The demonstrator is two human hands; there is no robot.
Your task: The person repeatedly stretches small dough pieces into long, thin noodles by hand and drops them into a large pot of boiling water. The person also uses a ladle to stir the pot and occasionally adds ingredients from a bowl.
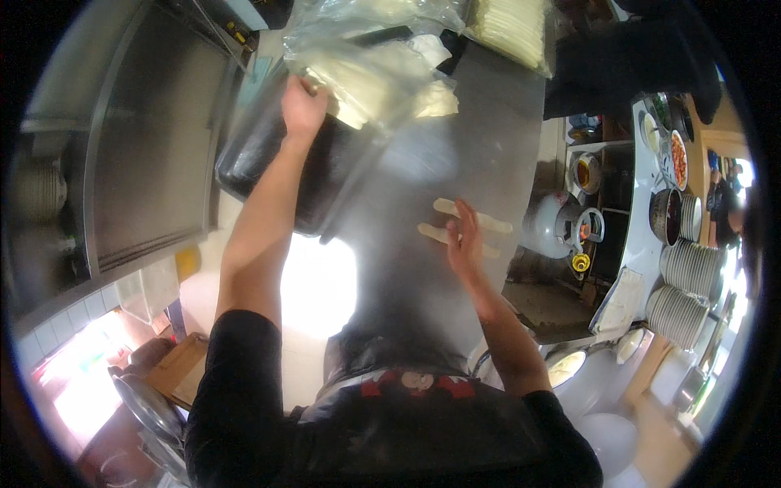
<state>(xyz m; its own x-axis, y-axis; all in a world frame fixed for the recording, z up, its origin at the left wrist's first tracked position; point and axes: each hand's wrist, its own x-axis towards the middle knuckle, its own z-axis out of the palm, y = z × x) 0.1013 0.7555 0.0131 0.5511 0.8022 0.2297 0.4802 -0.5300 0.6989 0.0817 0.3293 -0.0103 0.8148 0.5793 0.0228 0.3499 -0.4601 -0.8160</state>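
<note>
My left hand (303, 108) is curled at the near left edge of a clear plastic sheet (375, 76), its fingertips partly hidden. Pale dough strips (348, 91) lie under this sheet, on a black tray (259, 155). Loose dough pieces (438, 99) show at the right side of the plastic. Over the metal worktop (409, 183), my right hand (465, 241) is held across two separate dough strips, an upper strip (495, 224) and a lower strip (432, 232). Its thumb stands apart from the fingers, which cover part of both strips.
More dough strips (509, 27) lie under plastic at the far right corner. Right of the worktop stand a gas cylinder (549, 222) and a counter with stacked plates (686, 314) and a bowl of chopped red food (678, 160). A metal-framed cabinet (155, 140) is at left.
</note>
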